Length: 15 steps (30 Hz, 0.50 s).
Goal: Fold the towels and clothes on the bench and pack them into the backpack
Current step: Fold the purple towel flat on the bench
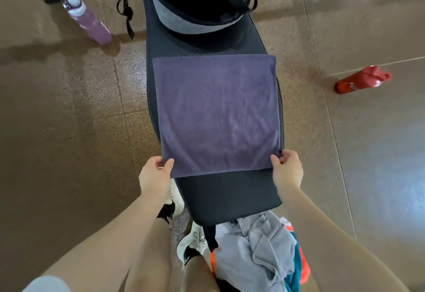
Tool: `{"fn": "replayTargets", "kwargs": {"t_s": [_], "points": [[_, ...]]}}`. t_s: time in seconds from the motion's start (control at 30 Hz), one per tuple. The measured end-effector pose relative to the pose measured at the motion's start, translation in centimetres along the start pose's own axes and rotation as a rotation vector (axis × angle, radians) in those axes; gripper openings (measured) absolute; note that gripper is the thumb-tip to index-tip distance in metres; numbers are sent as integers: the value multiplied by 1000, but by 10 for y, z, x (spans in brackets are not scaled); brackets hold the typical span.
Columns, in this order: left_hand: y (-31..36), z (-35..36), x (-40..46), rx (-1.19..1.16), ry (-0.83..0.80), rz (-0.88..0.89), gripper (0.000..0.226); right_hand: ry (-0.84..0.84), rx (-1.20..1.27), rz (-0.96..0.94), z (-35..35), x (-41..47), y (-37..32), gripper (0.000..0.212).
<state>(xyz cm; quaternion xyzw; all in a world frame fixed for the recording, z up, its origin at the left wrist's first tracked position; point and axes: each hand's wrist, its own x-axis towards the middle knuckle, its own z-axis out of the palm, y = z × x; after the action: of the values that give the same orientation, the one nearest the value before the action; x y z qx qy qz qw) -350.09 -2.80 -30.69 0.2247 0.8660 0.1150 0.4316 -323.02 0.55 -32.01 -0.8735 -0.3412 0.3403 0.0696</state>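
Both hands pinch the near corners of a flat, purple terry towel [217,113] spread across a black ribbed padded bench [227,194]. Well beyond the left hand [155,173] and off to its outer side, a translucent purple plastic water bottle [88,19] with a pale lid stands tilted on the brown speckled tile floor [64,107]. That left hand has its thumb on top of the towel's near left corner and its fingers curled under the edge. Just below its wrist, white sneakers [192,241] with black socks show on the floor beside the bench. Between the hands the towel lies smooth and roughly square, its far edge pointing toward a grey fabric backpack [184,21] with black straps, which sits open-mouthed on the far end of the bench, well ahead of both hands. Behind the right wrist, at the near end of the bench, a crumpled heap of grey, teal and orange clothes [259,255] is piled. The right hand [287,168] grips the towel's near right corner, thumb over, fingers tucked beneath. Far out past that hand, a red plastic bottle [362,80] lies on its side on the floor.
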Motion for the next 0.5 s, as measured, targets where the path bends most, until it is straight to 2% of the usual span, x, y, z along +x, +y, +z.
{"fn": "replayTargets", "kwargs": {"t_s": [0.1,0.23,0.37,0.5], "points": [[6,7,2,-48,20,-63,28,0,29,118,14,6,-7,22],[17,21,-6,-70,-43,-74,18,1,-71,32,21,6,-9,18],[18,22,-17,-212,-29,-113,13,43,50,-14,0,5,5,18],[-3,11,-32,-294,-179,-250,15,-6,76,75,-22,12,30,21]]}}
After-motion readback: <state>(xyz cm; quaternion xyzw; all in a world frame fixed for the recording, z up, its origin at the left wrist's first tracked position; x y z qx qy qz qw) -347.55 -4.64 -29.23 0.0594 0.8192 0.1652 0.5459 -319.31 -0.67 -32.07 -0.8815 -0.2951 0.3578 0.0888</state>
